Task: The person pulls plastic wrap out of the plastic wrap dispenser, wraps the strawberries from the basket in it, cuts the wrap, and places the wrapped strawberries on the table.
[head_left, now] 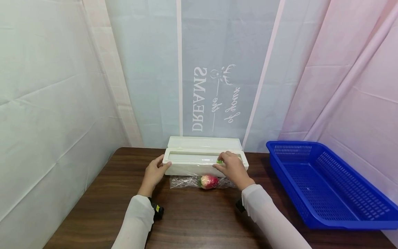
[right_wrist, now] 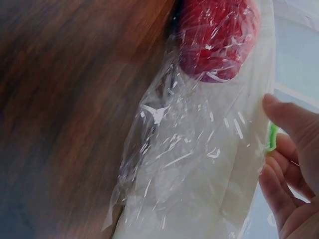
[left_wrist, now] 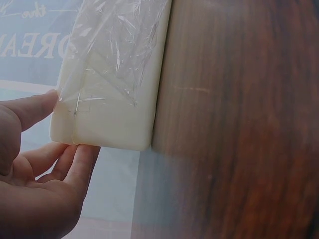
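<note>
A long white box (head_left: 189,169), its lid (head_left: 205,143) tipped back, lies across the far part of the table. My left hand (head_left: 154,173) grips the box's left end, thumb on the front rim and fingers around the end. At the front rim near the other end, my right hand (head_left: 233,168) pinches a small green slider (right_wrist: 272,137), mostly hidden by the fingers. Clear cling film (right_wrist: 174,149) hangs down the box's front onto the table. Wrapped in it is a rounded red-and-cream fruit-like thing (head_left: 209,181), close against the box front.
A blue perforated plastic basket (head_left: 323,223) stands on the right side of the dark wood table (head_left: 199,218). Behind the table hangs a grey-blue curtain (head_left: 155,86) with white lettering. Pale cloth (head_left: 53,121) closes off the left side.
</note>
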A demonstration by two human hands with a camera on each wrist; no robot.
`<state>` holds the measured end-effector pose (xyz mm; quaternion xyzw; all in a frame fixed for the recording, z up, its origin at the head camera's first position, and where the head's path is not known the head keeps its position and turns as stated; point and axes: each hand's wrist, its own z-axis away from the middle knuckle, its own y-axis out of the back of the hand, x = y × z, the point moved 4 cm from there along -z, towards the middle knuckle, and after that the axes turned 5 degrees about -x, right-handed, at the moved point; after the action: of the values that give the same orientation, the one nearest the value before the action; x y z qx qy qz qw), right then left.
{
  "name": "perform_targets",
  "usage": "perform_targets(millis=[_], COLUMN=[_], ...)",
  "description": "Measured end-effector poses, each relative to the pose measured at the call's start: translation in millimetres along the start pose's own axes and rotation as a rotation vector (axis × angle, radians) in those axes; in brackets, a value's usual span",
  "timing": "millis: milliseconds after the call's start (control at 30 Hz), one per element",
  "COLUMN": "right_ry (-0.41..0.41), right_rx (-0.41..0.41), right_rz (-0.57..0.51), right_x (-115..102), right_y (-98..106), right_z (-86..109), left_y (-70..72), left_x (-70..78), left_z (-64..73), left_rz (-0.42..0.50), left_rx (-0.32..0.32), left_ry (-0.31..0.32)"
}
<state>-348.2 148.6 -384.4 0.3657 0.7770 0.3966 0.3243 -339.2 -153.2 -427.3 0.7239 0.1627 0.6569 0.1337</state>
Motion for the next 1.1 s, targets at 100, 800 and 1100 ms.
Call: perform_targets(millis=[100, 800, 1100], right_ry=[0.014, 0.088, 0.115], right_rx=[-0.002, 0.064, 0.101], right_rz=[0.018, 0.103, 0.086], right_x=[-2, -2, -6], right_y=[0, -9, -10], right_z=[-0.7, 6.6, 9.5], left_y=[0.8, -0.1, -1.1], left_x=[1.2, 2.9, 0.5], left_z=[1.0, 2.6, 0.9], left_rz=[0.0, 0.005, 0.006], left_rx=[0.0, -0.003, -0.002], left_ry=[0.001, -0.001, -0.005])
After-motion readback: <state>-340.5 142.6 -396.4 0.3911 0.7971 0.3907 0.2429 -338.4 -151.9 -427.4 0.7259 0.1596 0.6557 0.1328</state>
